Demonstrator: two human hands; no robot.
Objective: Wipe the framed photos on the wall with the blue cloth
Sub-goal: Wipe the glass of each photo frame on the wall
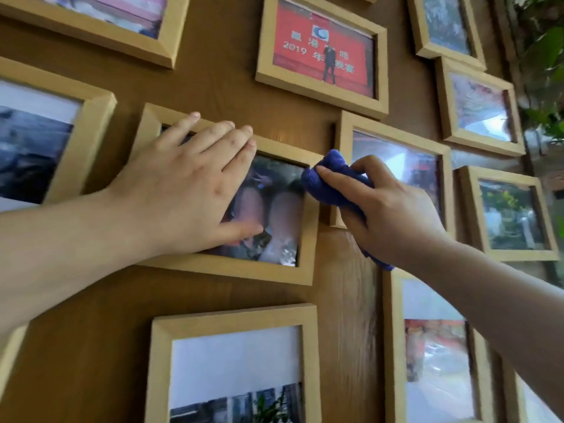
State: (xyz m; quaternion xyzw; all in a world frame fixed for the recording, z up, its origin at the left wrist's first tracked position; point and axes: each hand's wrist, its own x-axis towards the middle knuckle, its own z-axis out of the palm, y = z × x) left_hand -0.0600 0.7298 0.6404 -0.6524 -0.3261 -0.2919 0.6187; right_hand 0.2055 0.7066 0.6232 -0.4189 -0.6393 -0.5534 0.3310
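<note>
A middle framed photo [306, 239] in pale wood hangs on the brown wooden wall. My left hand [189, 190] lies flat on it, fingers spread over its top edge and glass. My right hand [393, 215] grips a bunched blue cloth [328, 184], which presses against the right side of that frame. The cloth's tail hangs out below my palm. A neighbouring framed photo [399, 154] to the right is partly hidden by my right hand.
Several more pale-wood frames surround it: a red photo frame [323, 53] above, a frame [235, 361] below, another frame [393, 346] at lower right, others at the left and right edges. Green plant leaves [546, 56] reach in at the far right.
</note>
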